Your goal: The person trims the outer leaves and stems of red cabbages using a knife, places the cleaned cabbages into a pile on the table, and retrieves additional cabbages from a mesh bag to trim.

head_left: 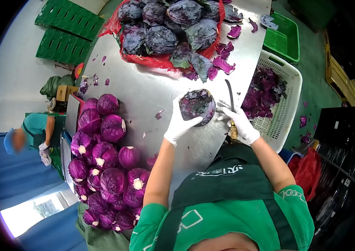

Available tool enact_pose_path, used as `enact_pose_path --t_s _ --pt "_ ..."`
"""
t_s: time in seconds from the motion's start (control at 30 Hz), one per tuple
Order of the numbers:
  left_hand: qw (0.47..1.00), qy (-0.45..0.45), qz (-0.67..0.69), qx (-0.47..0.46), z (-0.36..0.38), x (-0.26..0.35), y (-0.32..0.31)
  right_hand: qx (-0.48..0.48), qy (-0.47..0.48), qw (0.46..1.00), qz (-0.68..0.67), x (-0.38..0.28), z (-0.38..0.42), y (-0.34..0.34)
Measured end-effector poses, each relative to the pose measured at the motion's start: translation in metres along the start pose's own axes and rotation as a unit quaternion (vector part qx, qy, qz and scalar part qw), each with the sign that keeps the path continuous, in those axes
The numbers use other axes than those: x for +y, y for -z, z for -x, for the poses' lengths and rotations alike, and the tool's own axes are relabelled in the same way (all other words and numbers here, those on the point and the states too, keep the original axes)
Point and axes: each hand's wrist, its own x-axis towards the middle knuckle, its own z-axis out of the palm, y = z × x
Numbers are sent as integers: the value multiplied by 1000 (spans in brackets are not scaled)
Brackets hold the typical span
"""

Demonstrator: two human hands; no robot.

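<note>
A red cabbage (197, 108) with dark, ragged outer leaves rests in my white-gloved left hand (179, 121), the fingers and thumb curled round its left and lower sides. My right hand (243, 124), also gloved, grips a curved knife (233, 133) by its pale handle. The thin dark blade points away from me, to the right of the cabbage. Some fingers of that hand stretch toward the cabbage. Both hands are above the metal table (144, 88), close to its right edge.
Trimmed purple cabbages (112, 128) are piled at the table's left. A red mesh sack (160, 60) of untrimmed cabbages (160, 39) lies at the far end. A white crate (292, 100) holds loose leaves on the right, near a green crate (284, 37). Another person (39, 129) works at far left.
</note>
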Motion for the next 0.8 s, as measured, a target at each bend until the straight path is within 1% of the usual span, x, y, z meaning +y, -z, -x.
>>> enact_pose_path --t_s 0.07,0.1,0.13,0.17,0.2,0.27,0.3,0.33,0.4,0.43,0.47,0.53,0.57,0.6,0.63,0.67,0.7,0.73,0.77,0.8 --pt "1000 -8 4 -16 4 -3 7 16 6 1000 -16 6 -7 -8" --pt "994 43 97 -12 6 -3 11 2 -21 999 -44 12 -12 -11" --pt "978 93 188 -8 9 -2 13 -13 -47 996 -72 15 -17 -15" --pt "954 113 278 11 12 -1 12 -17 -81 991 -105 18 -20 -20" --pt "948 125 291 40 12 -6 11 -20 -46 994 -100 37 -32 -16" --pt "925 102 366 19 7 -10 11 6 -29 993 -115 22 -22 -20" --pt "924 94 370 9 4 0 1 10 -11 988 -153 12 -15 -18" --pt "924 92 371 -10 -3 12 -9 29 16 989 -144 1 -8 -12" --pt "895 100 434 -26 -19 33 -32 72 69 989 -107 -32 7 2" --pt "890 96 443 -37 -32 39 -47 89 107 987 -83 -48 16 10" --pt "887 90 448 -64 -45 47 -63 106 101 985 -96 -66 28 16" --pt "846 158 501 -92 -69 64 -101 103 165 969 -154 -85 47 39" --pt "858 166 476 -97 -76 68 -121 142 147 969 -142 -81 51 59" --pt "858 221 452 -106 -80 58 -141 165 147 964 -149 -72 60 75" --pt "853 276 428 -115 -82 47 -160 203 121 954 -183 -59 69 90" --pt "843 330 406 -124 -85 37 -180 222 119 945 -210 -43 76 105" --pt "811 395 394 -175 -83 -1 -195 231 112 933 -251 -13 84 118" --pt "817 424 339 -192 -71 -20 -211 237 100 920 -297 21 90 128" --pt "743 532 343 -218 -67 -57 -226 241 82 903 -347 58 94 137" --pt "697 594 346 -203 -52 -23 -245 245 48 886 -391 99 96 148"
